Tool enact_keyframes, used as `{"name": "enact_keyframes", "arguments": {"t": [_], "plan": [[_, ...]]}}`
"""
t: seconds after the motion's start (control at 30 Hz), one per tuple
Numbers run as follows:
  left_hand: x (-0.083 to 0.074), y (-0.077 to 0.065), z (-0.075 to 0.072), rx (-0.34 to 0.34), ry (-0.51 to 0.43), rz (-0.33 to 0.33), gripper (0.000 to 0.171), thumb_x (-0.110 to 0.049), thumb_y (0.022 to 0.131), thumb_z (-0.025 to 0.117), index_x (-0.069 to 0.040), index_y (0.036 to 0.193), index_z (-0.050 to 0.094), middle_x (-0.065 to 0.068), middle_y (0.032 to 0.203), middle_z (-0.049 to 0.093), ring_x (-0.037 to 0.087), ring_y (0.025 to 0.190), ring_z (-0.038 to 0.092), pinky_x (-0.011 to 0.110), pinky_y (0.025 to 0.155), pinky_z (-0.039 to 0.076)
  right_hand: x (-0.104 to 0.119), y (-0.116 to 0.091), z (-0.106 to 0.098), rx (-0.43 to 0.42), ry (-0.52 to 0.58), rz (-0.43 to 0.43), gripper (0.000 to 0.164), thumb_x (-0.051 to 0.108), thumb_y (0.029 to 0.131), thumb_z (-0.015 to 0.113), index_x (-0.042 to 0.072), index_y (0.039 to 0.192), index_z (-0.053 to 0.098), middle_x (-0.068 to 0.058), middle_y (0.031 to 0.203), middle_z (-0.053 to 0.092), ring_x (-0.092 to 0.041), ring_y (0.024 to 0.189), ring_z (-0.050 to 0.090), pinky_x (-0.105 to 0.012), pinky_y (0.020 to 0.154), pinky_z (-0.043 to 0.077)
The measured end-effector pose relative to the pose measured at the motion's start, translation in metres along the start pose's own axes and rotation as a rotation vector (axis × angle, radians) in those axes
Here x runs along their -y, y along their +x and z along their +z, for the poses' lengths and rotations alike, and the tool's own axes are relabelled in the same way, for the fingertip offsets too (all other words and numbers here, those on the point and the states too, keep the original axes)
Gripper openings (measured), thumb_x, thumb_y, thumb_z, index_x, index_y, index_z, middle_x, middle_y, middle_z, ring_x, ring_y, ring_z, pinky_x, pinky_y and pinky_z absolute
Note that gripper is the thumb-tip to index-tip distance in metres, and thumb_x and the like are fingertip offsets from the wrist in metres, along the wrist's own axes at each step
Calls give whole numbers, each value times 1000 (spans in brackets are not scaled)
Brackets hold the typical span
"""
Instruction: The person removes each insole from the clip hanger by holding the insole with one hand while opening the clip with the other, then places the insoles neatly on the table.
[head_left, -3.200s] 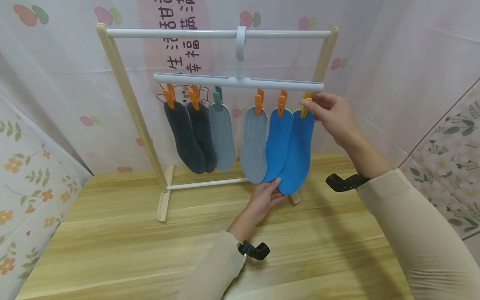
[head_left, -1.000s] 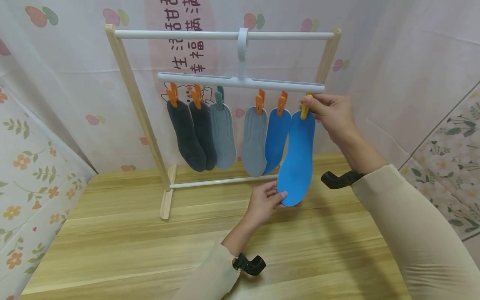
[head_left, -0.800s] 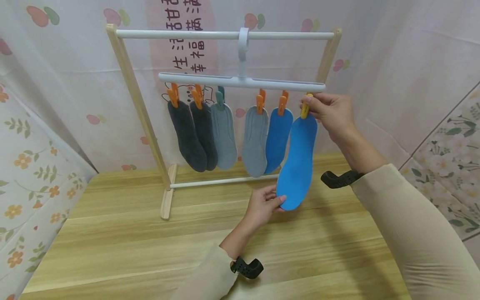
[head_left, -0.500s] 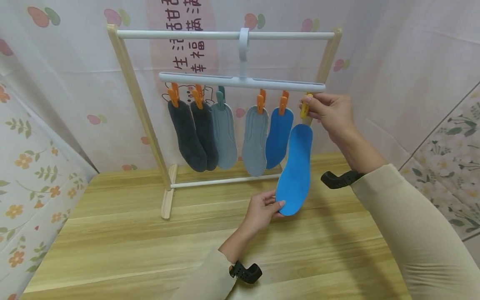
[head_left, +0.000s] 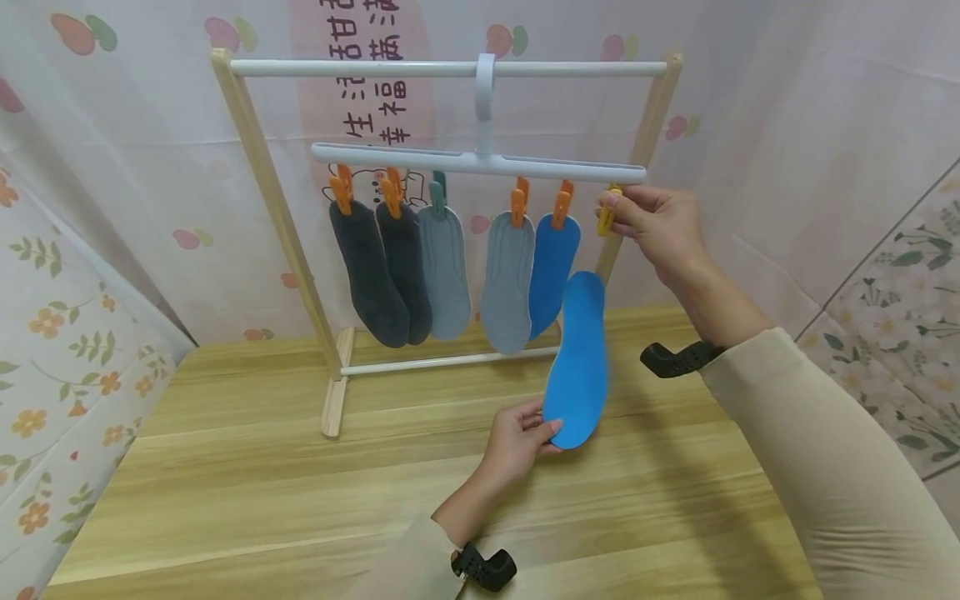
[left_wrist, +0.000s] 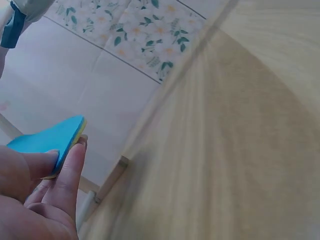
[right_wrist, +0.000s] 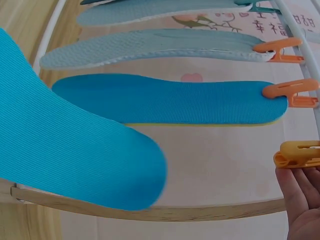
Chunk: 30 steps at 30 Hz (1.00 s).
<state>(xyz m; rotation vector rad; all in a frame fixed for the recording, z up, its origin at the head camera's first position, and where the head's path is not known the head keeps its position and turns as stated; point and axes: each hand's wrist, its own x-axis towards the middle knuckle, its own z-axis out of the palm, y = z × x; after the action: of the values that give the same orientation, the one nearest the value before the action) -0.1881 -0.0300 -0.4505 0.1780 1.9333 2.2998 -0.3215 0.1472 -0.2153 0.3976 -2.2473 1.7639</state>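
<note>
A blue insole (head_left: 577, 367) is pinched near its wide lower end by my left hand (head_left: 517, 442), thumb on its face. Its narrow top end hangs free, apart from the yellow clothespin (head_left: 608, 210) above. My right hand (head_left: 663, 225) pinches that clothespin below the right end of the white hanger (head_left: 480, 162). In the right wrist view the clothespin (right_wrist: 300, 154) holds nothing. A second blue insole (head_left: 554, 275) hangs from an orange clip (head_left: 562, 205). Beside it are a grey insole (head_left: 507, 283), another grey insole (head_left: 446, 271) and two dark insoles (head_left: 372, 275).
The hanger hooks over the white top rod (head_left: 360, 69) of a wooden rack (head_left: 262, 183). A lower white rod (head_left: 450, 362) joins the rack's feet. The rack stands on a wood-grain table (head_left: 300, 517), with patterned cloth (head_left: 150, 167) behind and at the sides.
The blue insole has come out of the yellow clothespin. My left hand has drawn it down and slightly left, while my right hand stays at the clothespin.
</note>
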Motion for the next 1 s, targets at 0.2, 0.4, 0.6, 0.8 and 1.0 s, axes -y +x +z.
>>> {"name": "enact_keyframes", "arguments": {"t": [0.2, 0.4, 0.6, 0.8, 1.0], "plan": [[5, -4, -1, -30, -41, -36, 39, 0, 95, 66, 6, 133, 61, 26, 115, 72, 28, 94, 76, 32, 73, 64, 1, 2, 3, 5, 29, 5, 54, 30, 90, 75, -5, 129, 66, 9, 91, 76, 0, 85, 74, -16, 78, 58], [10, -5, 0, -36, -69, -23, 36, 2, 95, 65, 8, 131, 62, 28, 115, 72, 30, 94, 76, 30, 71, 63, 0, 3, 3, 16, 60, -4, 52, 28, 90, 75, -6, 129, 66, 7, 92, 77, -1, 84, 74, -17, 78, 58], [15, -8, 6, -30, -93, -37, 34, 4, 94, 65, 11, 128, 63, 29, 111, 72, 29, 92, 76, 29, 70, 63, -2, 2, 0, 24, 22, -15, 51, 30, 91, 73, -3, 130, 66, 6, 96, 77, 0, 86, 74, -16, 80, 57], [19, -12, 13, -40, -126, -70, 33, 6, 93, 66, 11, 125, 64, 28, 110, 73, 28, 91, 76, 31, 71, 64, -3, 3, 1, 28, 20, -8, 52, 31, 91, 73, -3, 130, 66, 3, 98, 78, -1, 87, 74, -18, 81, 57], [19, -16, 15, -60, -147, -116, 35, 6, 92, 66, 10, 126, 64, 26, 110, 74, 26, 90, 76, 30, 70, 63, -5, 3, 5, 31, 65, -18, 51, 28, 91, 74, -5, 128, 66, 4, 94, 78, -3, 86, 75, -18, 80, 58]]}}
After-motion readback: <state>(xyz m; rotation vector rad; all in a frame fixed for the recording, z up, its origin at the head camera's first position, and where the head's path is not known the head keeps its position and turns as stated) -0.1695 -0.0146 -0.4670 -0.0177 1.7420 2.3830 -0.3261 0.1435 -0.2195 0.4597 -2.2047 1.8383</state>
